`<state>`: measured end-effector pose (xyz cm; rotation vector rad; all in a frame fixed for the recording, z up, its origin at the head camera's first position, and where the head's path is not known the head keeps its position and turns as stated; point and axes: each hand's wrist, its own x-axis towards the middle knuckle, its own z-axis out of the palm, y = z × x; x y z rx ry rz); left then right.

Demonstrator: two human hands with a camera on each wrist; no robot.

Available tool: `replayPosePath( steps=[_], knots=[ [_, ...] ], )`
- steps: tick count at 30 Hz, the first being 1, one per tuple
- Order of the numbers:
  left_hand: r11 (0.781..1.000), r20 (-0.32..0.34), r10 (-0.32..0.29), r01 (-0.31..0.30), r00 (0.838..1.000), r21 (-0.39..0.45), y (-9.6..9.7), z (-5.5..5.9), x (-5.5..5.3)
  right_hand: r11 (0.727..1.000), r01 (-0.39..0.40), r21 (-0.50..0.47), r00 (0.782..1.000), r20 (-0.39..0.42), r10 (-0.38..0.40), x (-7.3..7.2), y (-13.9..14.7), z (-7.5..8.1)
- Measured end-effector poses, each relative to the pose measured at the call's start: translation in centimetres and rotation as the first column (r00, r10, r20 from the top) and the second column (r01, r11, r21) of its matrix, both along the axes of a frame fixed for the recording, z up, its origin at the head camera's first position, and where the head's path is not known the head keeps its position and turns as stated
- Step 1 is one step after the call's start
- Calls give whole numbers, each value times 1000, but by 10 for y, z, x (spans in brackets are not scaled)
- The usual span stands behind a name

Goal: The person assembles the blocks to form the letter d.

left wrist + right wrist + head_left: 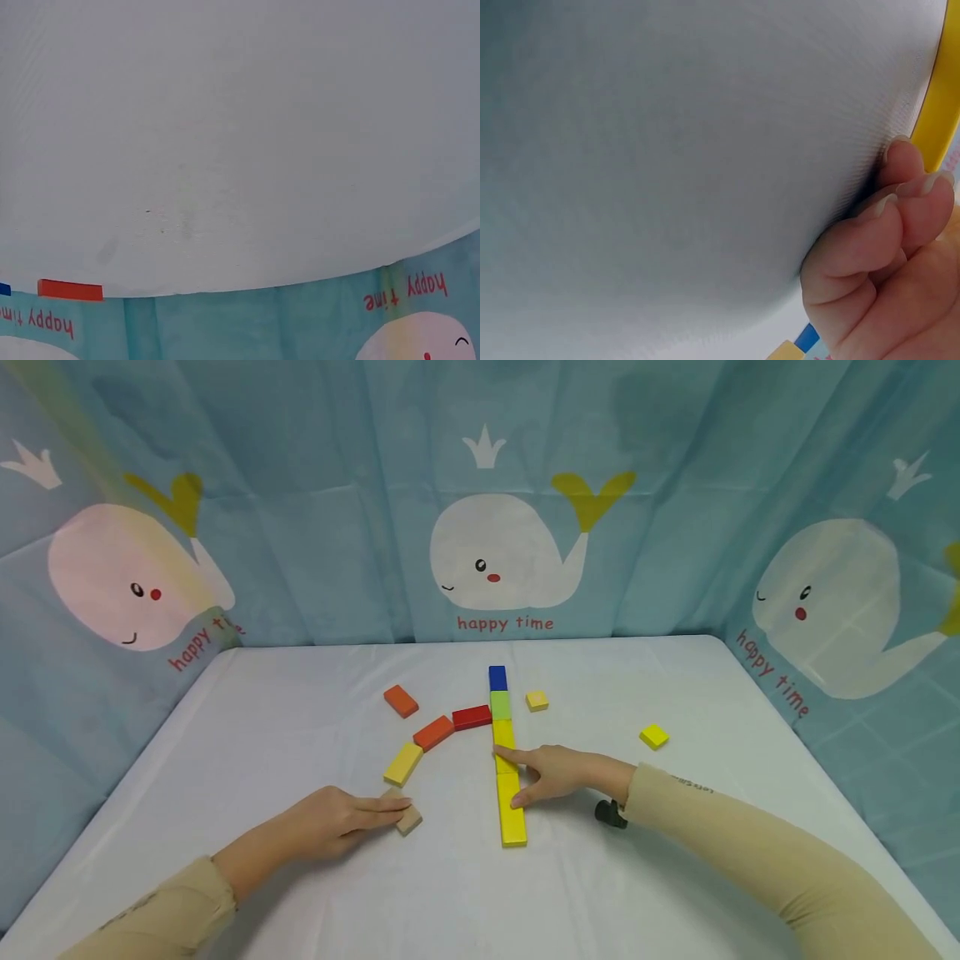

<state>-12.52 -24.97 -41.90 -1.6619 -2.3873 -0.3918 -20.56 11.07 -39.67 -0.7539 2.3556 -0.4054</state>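
Note:
In the head view, my left hand [333, 821] holds a plain wooden block [408, 821], its straight fingertips laid across the block's middle. The thumb's contact is hidden. My right hand [558, 770] touches two yellow blocks in a straight row: the index finger crosses the farther yellow block [503, 735], and the thumb rests on the nearer yellow block [513, 828]. Green [500, 705] and blue [498, 678] blocks continue this row. From its left side curve a red block [472, 718], an orange block [433, 733] and a pale yellow block [403, 765], toward the wooden one.
Another orange block [401, 701] lies left of the row's far end. To the right sit a small pale yellow block [537, 701] and a bright yellow block [654, 737]. A white cloth covers the table [300, 693]; whale-print curtains [322, 527] hang round it.

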Motion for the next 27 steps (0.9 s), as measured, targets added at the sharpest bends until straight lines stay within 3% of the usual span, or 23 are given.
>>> replayPosePath(
  steps=[12,27],
  knots=[
    [999,27,-45,44,999,18,5,-1,-11,1000,-2,10,1000,-11,2,1,-1,1],
    [999,84,-36,36,996,5,5,0,-16,1000,9,18,1000,-12,-9,1,-1,0]
  ],
)
